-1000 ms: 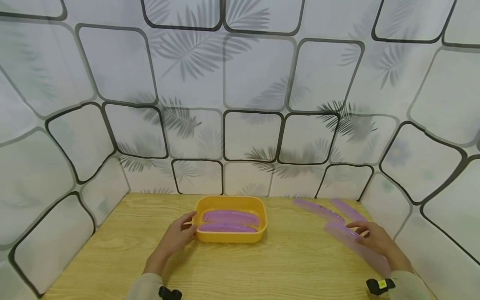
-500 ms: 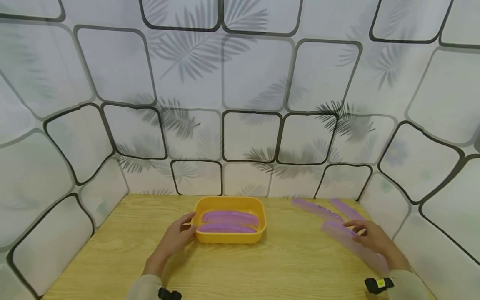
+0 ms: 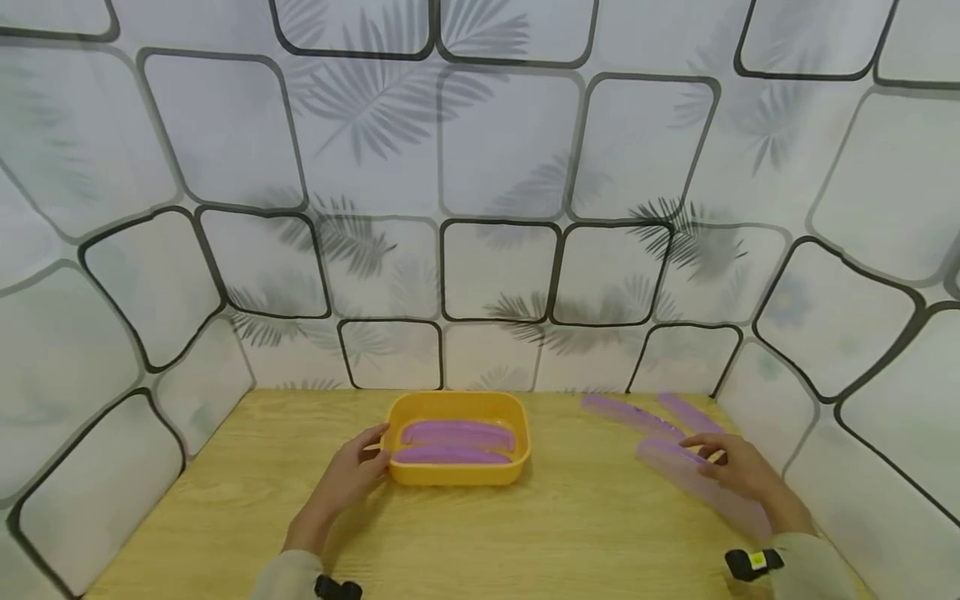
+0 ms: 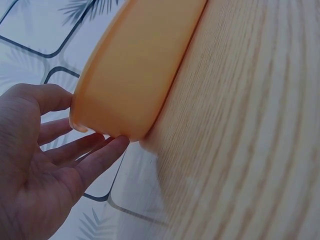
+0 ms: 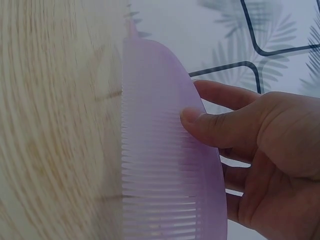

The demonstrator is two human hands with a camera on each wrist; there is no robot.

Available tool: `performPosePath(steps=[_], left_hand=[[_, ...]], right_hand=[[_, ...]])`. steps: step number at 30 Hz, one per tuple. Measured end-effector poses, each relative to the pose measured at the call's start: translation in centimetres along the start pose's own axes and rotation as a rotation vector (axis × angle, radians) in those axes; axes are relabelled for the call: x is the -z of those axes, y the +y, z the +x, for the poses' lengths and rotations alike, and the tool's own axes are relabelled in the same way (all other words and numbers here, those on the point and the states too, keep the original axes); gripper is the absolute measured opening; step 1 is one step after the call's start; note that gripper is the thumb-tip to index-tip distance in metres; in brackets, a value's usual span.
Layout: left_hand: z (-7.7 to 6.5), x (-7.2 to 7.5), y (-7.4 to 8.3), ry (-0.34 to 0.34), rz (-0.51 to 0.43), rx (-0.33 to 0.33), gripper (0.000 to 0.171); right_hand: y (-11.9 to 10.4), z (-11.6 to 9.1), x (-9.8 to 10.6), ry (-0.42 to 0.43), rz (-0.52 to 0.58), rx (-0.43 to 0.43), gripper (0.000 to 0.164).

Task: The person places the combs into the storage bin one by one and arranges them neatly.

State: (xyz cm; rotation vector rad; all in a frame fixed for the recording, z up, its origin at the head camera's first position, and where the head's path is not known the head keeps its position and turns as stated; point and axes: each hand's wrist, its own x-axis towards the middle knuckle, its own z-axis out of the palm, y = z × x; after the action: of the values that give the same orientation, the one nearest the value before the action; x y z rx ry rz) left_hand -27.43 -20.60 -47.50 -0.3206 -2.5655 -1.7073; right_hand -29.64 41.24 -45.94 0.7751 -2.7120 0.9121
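Observation:
In the head view my left hand holds the left end of a yellow plastic basket. In the left wrist view its thumb is at the rim and the fingers reach to the end wall. Two purple combs lie side by side in the basket. On the right, my right hand pinches the spine of a large translucent purple comb, thumb on the near face and fingers behind. That comb slants on its long edge, teeth toward the table in the right wrist view.
Beyond the held comb, two more purple combs lie on the table, one longer and one at its right. The light wood table is closed in by patterned white walls at the back and sides.
My right hand and the comb it pinches have shifted slightly to the left. The left hand stays at the basket. The head view has drifted a little.

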Motion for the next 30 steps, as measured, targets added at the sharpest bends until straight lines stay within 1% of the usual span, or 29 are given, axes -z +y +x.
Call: performPosePath(steps=[3,6,10,14,17,20,30], left_hand=[[0.0,0.0,0.2,-0.001,-0.002,-0.003,0.055],[0.0,-0.1,0.2,-0.002,-0.014,0.001,0.054],[0.0,-0.1,0.2,0.006,-0.019,0.003,0.054],[0.0,-0.1,0.3,0.003,-0.022,0.001,0.054],[0.0,-0.1,0.2,-0.006,-0.025,-0.001,0.054],[0.0,-0.1,0.2,-0.015,-0.018,-0.007,0.055],[0.0,-0.1,0.2,-0.009,-0.002,-0.006,0.054]], right_hand=[[-0.3,0.1,0.2,-0.002,0.003,0.002,0.025],[-0.7,0.2,0.5,-0.051,0.021,-0.058,0.026],[-1.2,0.4,0.7,-0.086,0.021,-0.115,0.026],[-1.5,0.4,0.6,-0.084,0.025,-0.132,0.027],[-1.5,0.5,0.6,-0.092,0.048,-0.145,0.028],[-1.4,0.5,0.5,-0.107,0.064,-0.144,0.029],[-1.4,0.9,0.3,-0.093,0.083,-0.103,0.029]])
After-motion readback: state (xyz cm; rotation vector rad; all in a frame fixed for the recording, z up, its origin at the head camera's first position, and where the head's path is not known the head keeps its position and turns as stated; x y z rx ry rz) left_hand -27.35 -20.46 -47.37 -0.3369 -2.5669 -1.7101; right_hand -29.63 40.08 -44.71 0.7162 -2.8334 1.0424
